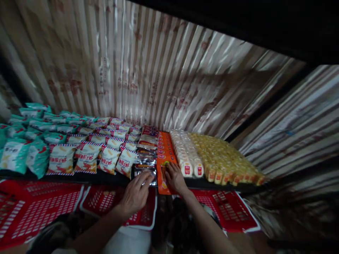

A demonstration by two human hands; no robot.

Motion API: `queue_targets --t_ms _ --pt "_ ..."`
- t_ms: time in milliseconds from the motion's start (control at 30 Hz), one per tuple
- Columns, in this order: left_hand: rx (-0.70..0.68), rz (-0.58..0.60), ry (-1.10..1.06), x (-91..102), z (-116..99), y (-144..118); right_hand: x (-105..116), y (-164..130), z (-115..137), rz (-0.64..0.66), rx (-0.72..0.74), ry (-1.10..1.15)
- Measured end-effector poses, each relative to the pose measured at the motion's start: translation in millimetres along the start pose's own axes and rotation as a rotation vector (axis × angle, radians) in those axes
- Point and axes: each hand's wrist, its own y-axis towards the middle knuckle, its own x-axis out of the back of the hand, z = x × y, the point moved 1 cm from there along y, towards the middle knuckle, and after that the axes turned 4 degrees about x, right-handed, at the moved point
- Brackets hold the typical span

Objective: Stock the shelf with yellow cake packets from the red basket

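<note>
My right hand [175, 177] lies with fingers stretched over the front of an orange snack packet [165, 151], which sticks out past the shelf's front edge. To its left, my left hand [137, 190] is at the front of a row of dark, shiny packets [146, 160]; its fingers are extended and no object shows in its grasp. White snack bags with red print [106, 158] stand in rows left of the dark packets. Right of the orange packet lie rows of white wrapped rolls [186, 151].
Teal snack bags [16, 155] fill the shelf's left end. Yellow wrapped pieces [225, 158] cover the right part. Red baskets [39, 208] sit below the shelf's front edge [106, 179]. Striped sheeting [127, 63] hangs behind, and a dark beam [251, 24] crosses above.
</note>
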Motion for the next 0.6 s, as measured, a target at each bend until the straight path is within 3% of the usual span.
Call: queue_targets --t_ms 267,400,600 --pt "-0.065 0.262 -0.098 -25.3 -37 -2 6 14 11 0.149 -0.064 -0.114" --pt "-0.045 0.284 -0.113 -40.9 -46 1 16 13 11 0.17 -0.026 -0.101" --pt "-0.001 0.211 -0.071 -80.0 -53 4 28 9 10 0.211 0.019 -0.075"
